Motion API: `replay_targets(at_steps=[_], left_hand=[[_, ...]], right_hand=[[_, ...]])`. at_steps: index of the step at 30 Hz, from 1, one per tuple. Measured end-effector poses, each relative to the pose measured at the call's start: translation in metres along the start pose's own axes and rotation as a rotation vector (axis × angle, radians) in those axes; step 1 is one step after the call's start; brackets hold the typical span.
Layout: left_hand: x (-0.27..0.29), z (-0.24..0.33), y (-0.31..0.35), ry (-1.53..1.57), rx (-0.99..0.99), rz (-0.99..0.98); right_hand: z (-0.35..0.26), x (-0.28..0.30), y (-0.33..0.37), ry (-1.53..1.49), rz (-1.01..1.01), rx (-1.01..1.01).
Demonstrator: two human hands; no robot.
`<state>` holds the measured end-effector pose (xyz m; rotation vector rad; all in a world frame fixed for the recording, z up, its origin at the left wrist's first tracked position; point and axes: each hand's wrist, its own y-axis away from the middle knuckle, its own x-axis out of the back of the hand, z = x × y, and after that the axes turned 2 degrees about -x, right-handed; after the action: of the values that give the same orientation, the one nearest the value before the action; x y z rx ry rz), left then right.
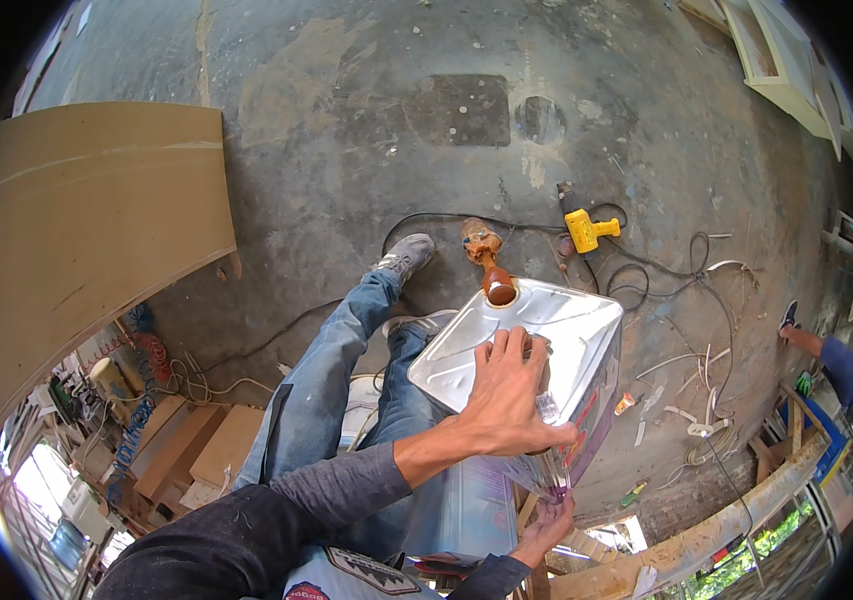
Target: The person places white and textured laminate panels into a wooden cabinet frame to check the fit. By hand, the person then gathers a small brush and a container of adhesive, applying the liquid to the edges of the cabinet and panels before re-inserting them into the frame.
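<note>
A large square metal can (pixel 571 320) with a silvery top and a printed side is tilted away from me. Thick amber-brown liquid (pixel 497 287) runs from the round opening at its far corner. The stream drops into a small container (pixel 480 240) smeared with the same brown, on or close to the floor. My left hand (pixel 506 395) is closed on the can's top, fingers curled near its middle; whatever handle lies under them is mostly hidden. Lower down, my right hand (pixel 548 525) grips the can's lower edge, with its fingers partly hidden.
A yellow heat gun (pixel 589 231) lies on the concrete floor beyond the can, its black cable (pixel 701 275) looping right. Pale strip scraps (pixel 711 425) are scattered there. A large brown board (pixel 106 230) stands left. Another person's leg (pixel 804 342) shows at far right.
</note>
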<state>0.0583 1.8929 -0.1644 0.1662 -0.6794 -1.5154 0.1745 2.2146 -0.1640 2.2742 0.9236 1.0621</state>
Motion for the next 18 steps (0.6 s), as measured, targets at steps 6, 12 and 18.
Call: replay_targets(at_steps=[6, 12, 18], left_hand=[[-0.0025, -0.0013, 0.0009, -0.008, -0.014, 0.016], [-0.0002, 0.0003, 0.0014, 0.000, -0.013, 0.006], [0.0011, 0.0014, 0.0010, 0.002, -0.009, -0.002]], right_hand=[[0.0021, 0.0027, -0.0022, -0.017, -0.006, 0.001], [0.0032, 0.0042, -0.0014, -0.016, -0.002, 0.001], [0.0053, 0.0064, -0.0023, -0.014, 0.002, 0.011]])
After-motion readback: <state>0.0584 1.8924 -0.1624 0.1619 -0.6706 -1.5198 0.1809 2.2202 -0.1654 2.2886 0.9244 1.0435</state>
